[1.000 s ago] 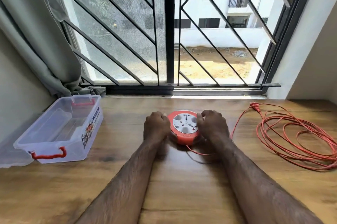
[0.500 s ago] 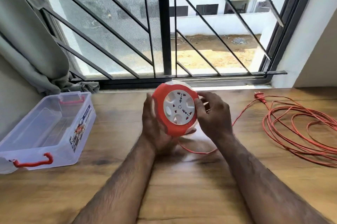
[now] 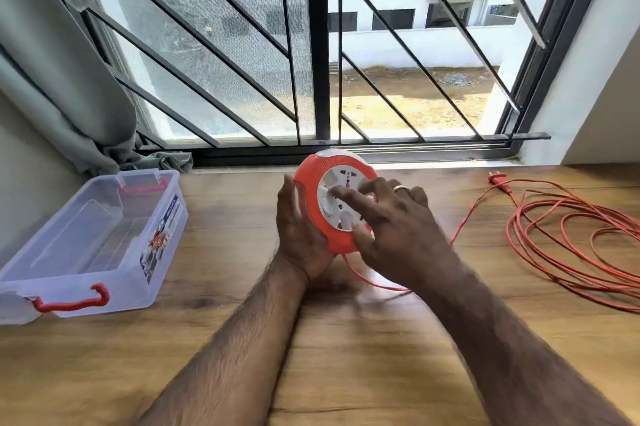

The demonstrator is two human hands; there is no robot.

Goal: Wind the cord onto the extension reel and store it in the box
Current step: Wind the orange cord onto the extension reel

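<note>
Lifted off the table [image 3: 346,356], the rigid, probably light extension reel [image 3: 334,203] sits cupped by its rim in the left hand [image 3: 298,235], while the right hand [image 3: 388,221] spreads fingers across its face, apparently to turn it, and the limp cord [image 3: 571,245] lies well apart from the box [image 3: 86,290].

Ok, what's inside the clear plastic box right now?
The clear plastic box by the curtain looks empty: only its bare bottom shows through the open top. The sticker on its side wall hides a small corner. The reel is in the hands.
</note>
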